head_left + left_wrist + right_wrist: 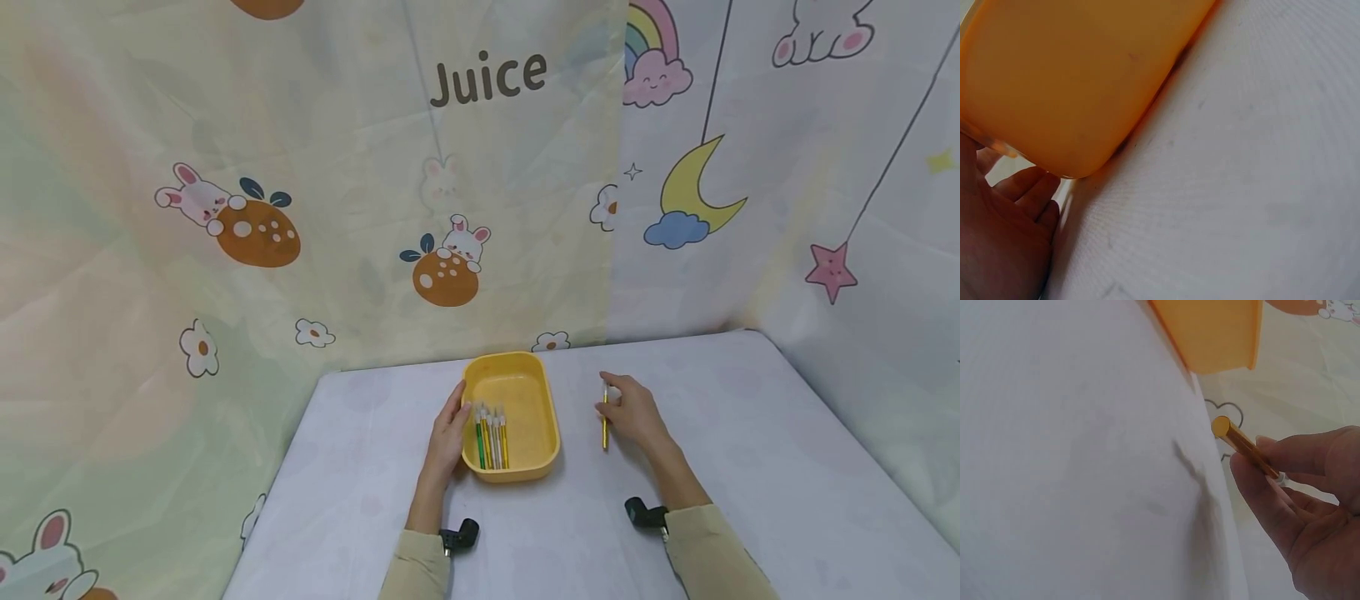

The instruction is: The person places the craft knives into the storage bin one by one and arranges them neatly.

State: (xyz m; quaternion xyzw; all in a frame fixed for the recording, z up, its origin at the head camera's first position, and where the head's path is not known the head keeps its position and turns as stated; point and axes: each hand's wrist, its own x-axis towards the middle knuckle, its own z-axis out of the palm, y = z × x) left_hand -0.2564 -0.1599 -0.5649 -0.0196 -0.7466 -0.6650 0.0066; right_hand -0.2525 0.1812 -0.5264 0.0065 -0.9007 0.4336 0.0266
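A yellow rectangular tray (528, 446) stands on the white table. Several slim sticks (491, 442), green, gold and silvery with pale upper ends, lie side by side in its left part. My left hand (447, 433) holds the tray by its left side, thumb at the rim. In the left wrist view, bent fingers (1041, 190) lie against the tray's outer wall (1072, 94). To the right of the tray, my right hand (633, 410) pinches a gold pen-like stick (605, 429) between thumb and fingers. Its round gold end (1221, 427) points toward the right wrist camera; a whitish part shows beyond the fingertips.
White cloth covers the table (772, 450). Behind it hangs a patterned backdrop (360, 267) with rabbits and flowers; another printed sheet (862, 167) borders the right. Black wrist cameras (467, 533) sit on both forearms.
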